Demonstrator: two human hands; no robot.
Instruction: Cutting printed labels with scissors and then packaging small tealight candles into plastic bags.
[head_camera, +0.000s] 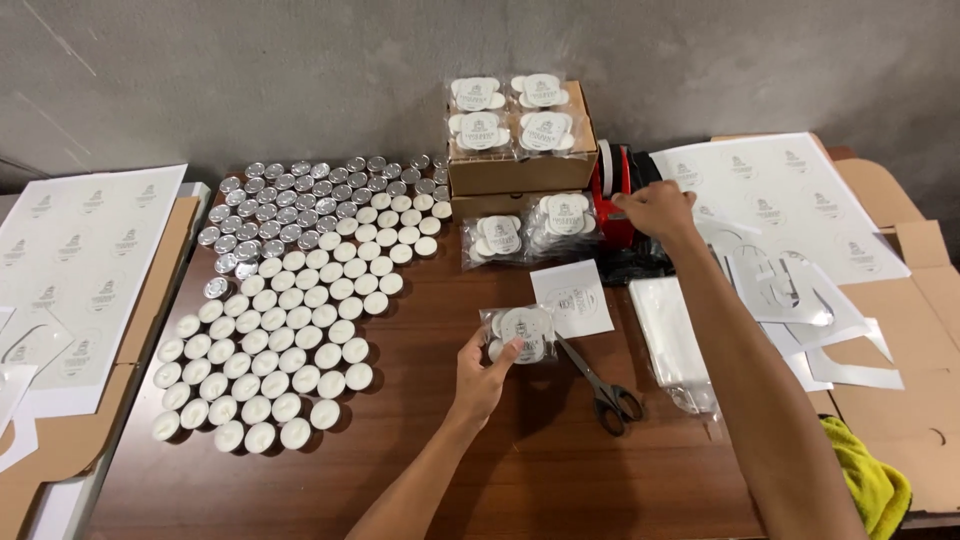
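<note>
My left hand (485, 370) grips a small clear packet of tealight candles (522, 333) with a round white label, held down on the dark wooden table (560, 470). My right hand (655, 208) reaches across to the red tape dispenser (612, 196) at the back, fingers touching its top. Black scissors (600, 385) lie just right of the packet. A square white label sheet (572, 297) sits behind the packet.
Many loose white tealights (290, 330) and empty silver cups (300, 195) cover the left of the table. Two cardboard boxes (520, 170) hold finished packets, with two more packets (530, 228) in front. Clear bags (672, 340), label sheets (790, 200), flattened cardboard and a yellow cloth (870, 480) lie right.
</note>
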